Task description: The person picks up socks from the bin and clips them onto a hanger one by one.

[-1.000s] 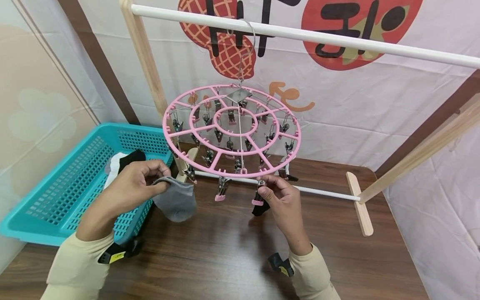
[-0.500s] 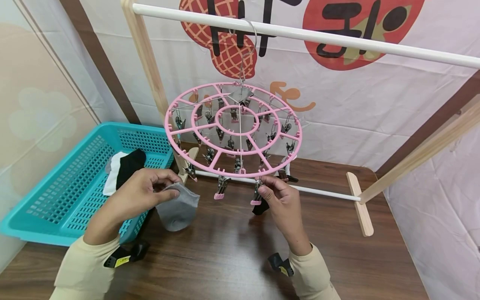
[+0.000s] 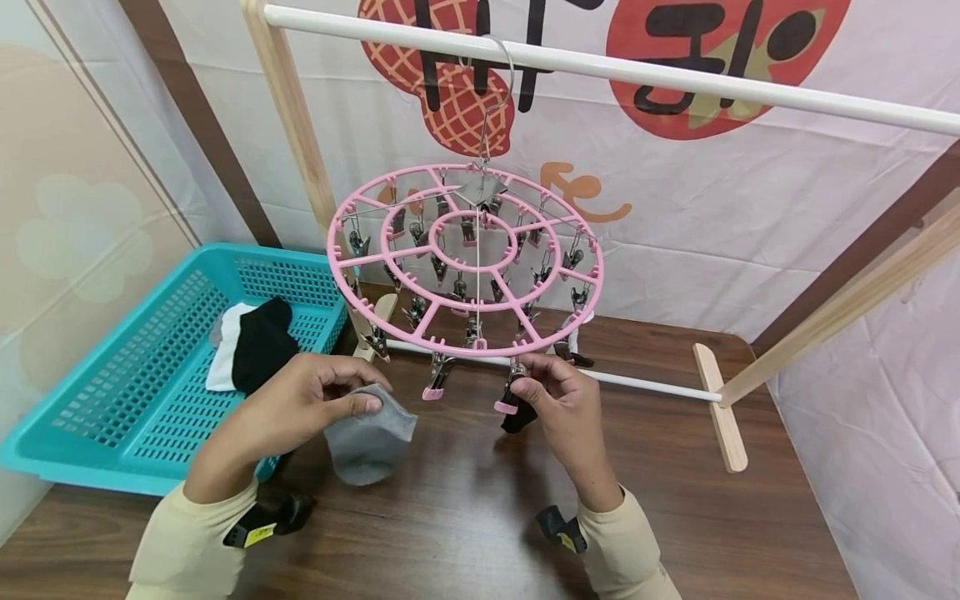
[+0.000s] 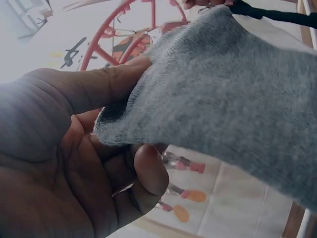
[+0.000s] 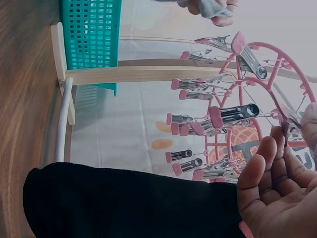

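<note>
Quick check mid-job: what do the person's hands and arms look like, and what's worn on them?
The left hand and right hand are ungloved. Plain beige sleeves cover the arms. Black devices with yellow labels sit near both cuffs.

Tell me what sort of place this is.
Probably an indoor laundry-drying corner: a pink clip hanger hangs from a white-barred rack, and a teal basket holds black and white cloth.

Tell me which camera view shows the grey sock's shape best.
The head view, because nearly the whole outline of the grey sock is visible there. The left wrist view shows it closer, but cut off; the right wrist view, only a small part.
</note>
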Demonstrator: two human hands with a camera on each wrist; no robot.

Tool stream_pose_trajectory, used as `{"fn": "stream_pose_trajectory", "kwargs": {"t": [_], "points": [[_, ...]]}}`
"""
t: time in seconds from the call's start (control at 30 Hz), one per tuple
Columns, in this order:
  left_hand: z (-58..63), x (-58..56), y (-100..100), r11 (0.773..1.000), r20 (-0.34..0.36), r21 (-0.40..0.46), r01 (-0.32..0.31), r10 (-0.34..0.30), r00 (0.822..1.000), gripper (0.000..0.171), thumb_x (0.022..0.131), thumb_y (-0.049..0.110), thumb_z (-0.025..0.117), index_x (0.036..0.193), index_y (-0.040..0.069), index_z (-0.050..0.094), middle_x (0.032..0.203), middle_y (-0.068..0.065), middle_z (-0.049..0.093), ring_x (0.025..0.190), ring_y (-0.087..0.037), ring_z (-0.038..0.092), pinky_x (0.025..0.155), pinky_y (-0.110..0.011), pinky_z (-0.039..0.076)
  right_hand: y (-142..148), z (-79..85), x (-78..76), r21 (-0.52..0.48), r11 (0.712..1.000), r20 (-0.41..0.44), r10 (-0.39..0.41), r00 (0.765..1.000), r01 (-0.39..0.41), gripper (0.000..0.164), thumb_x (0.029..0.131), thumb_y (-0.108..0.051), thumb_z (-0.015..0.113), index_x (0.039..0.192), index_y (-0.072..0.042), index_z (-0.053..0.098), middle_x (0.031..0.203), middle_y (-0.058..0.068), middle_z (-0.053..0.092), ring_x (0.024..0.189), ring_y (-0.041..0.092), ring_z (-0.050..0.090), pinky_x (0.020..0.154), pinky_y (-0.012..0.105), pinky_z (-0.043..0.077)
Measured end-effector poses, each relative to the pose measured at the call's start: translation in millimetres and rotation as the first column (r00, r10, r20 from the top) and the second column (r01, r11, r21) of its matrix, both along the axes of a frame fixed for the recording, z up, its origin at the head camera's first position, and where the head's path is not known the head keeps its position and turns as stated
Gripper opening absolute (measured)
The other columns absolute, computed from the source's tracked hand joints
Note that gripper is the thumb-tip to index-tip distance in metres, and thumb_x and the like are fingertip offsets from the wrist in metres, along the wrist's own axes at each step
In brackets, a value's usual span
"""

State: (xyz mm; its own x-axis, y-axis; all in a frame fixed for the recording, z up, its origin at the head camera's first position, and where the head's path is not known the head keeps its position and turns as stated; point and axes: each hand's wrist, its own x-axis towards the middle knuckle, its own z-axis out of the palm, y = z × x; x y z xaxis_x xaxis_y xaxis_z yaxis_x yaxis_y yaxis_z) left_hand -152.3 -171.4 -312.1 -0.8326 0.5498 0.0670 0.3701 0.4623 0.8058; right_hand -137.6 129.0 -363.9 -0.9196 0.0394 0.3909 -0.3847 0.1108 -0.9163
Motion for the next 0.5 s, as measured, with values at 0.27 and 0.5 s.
{"fn": "stream_pose_trajectory", "kwargs": {"t": [0.27, 0.5], "points": [[0.0, 9.2, 7.2, 0.998, 0.001, 0.061, 0.026, -0.026, 1.000, 0.009, 0.090, 0.015, 0.068, 0.099, 0.017, 0.070, 0.081, 0.005, 0.065, 0.071, -0.015, 0.056, 0.057, -0.029, 0.047, -1.4, 2.2, 0.7, -0.013, 1.000, 0.029, 0.004, 1.000, -0.004, 0.022, 0.080, -0.003, 0.075, 0.098, 0.008, 0.068, 0.092, 0.017, 0.068, 0.076, 0.010, 0.063, 0.070, 0.021, 0.051], [-0.4, 10.5, 17.0, 0.993, -0.014, 0.092, 0.074, -0.073, 0.997, 0.010, 0.090, 0.013, 0.068, 0.099, 0.017, 0.070, 0.082, 0.006, 0.066, 0.073, -0.014, 0.058, 0.059, -0.029, 0.048, -3.4, 2.4, 1.0, -0.034, 0.999, 0.074, 0.019, 0.997, -0.017, 0.018, 0.083, 0.001, 0.073, 0.099, 0.008, 0.068, 0.093, 0.018, 0.068, 0.078, 0.011, 0.065, 0.071, 0.023, 0.052]]}}
